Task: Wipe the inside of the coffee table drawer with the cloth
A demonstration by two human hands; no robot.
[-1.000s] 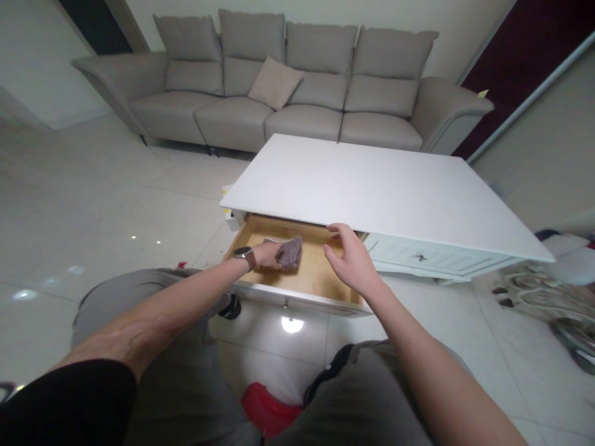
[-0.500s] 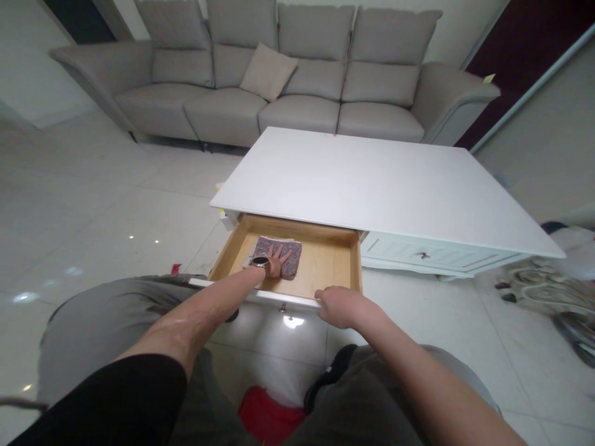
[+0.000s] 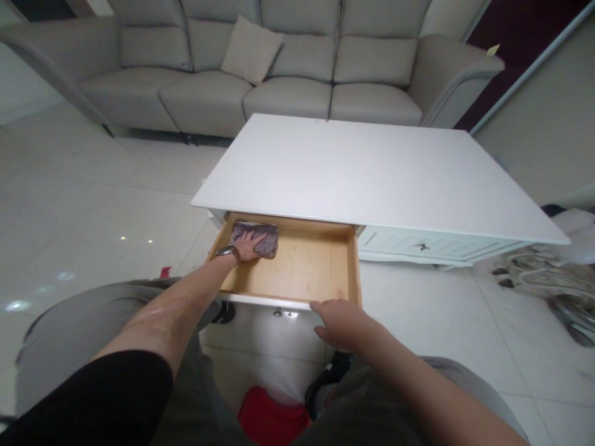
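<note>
A wooden drawer (image 3: 307,272) with a white front is pulled out from the white coffee table (image 3: 353,167). In its back left corner lies a folded grey-brown cloth (image 3: 268,241). My left hand (image 3: 248,245), with a watch on the wrist, rests flat on the cloth with its fingers spread. My right hand (image 3: 339,317) is at the right part of the drawer's front edge, its fingertips on the top of the front and its thumb apart below them.
A second drawer (image 3: 423,244), closed, is at the right of the table. Behind stands a grey sofa (image 3: 288,99) with a beige cushion (image 3: 251,49). A red object (image 3: 272,418) lies on the floor between the legs. Hoses or cables (image 3: 534,272) lie at the right.
My left hand and the cloth have moved back and left inside the drawer. My right hand's thumb has come away from the drawer front. The camera view has shifted slightly.
</note>
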